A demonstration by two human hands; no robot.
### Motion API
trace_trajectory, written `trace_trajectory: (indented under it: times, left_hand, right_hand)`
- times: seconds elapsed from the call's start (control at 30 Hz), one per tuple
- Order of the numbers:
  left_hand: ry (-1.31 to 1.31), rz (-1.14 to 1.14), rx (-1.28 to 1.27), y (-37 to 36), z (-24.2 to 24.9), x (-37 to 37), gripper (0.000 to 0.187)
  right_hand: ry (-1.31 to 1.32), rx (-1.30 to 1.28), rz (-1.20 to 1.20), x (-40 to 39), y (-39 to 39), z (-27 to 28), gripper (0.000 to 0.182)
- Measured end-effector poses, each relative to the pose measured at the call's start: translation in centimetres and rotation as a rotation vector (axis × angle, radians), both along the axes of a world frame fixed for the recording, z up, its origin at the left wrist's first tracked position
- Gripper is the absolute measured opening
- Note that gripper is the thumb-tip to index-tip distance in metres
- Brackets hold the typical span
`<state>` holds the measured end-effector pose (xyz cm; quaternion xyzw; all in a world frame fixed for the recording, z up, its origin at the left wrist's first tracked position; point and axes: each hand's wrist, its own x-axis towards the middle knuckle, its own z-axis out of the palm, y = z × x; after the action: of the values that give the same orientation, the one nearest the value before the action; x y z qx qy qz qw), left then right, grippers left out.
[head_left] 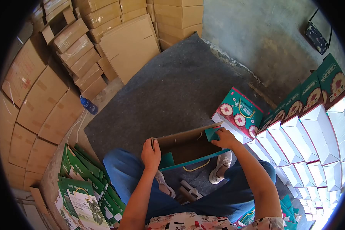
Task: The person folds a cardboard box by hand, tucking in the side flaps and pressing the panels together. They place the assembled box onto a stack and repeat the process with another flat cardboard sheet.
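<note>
Closest to me is a patterned shirt [188,221], at the bottom of my view. Next come blue trousers [124,174], with the knees spread wide. The open box [184,153] is in front of the lap, between the 2 hands. It is teal outside and brown inside, and I can look down into it. The left hand [151,154] has its fingers closed over the left end of the box. The right hand [225,139] has its fingers curled over the right end, gripping it by a small teal flap [211,134]. A yellow cord [197,165] loops from the near side. Lower down I see 2 pale shoes [219,168], with some brown and white bits [188,193] between them.

On the left, green flat bags [82,191] lie in a messy heap. On the right is a big stack of white-ended boxes [320,134]. Just past the right hand is a teal box [237,111] with round treats printed on it.

Farther off, a dark mat [161,92] covers the floor. A blue bottle [89,106] is by its left edge. Brown cartons [42,109] are piled high, and flat cardboard [128,50] leans near them. On the gray wall [249,30], a small dark bag [316,37] hangs by its strap.
</note>
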<state>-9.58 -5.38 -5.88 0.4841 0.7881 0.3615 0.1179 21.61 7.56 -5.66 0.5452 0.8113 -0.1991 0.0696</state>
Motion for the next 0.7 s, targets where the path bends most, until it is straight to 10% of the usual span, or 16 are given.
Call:
trace_trajectory:
  times: [0.7]
  left_hand:
    - [0.020,-0.055,-0.014,-3.8,-2.5,1.2,0.029]
  right_hand:
    - [0.006,-0.115,-0.008,0.1,-0.3,0.1,0.085]
